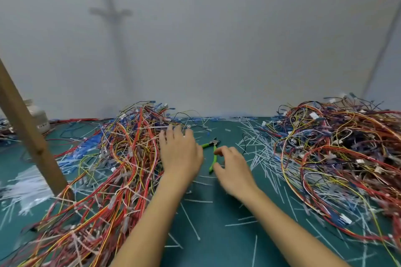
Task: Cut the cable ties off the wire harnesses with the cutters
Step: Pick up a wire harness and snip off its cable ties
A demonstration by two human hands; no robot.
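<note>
Green-handled cutters lie on the green mat in the middle, jaws pointing away from me, handles spread. My right hand hovers just right of the handles, thumb and fingers apart around one handle, not clearly touching it. My left hand reaches with straight fingers over the right edge of a big tangle of red, yellow and blue wire harnesses bound with white cable ties. A second harness pile lies at the right.
Cut white tie pieces litter the mat between the piles. A slanted wooden post stands at the left, with a white bottle behind it. A grey wall closes the back of the table.
</note>
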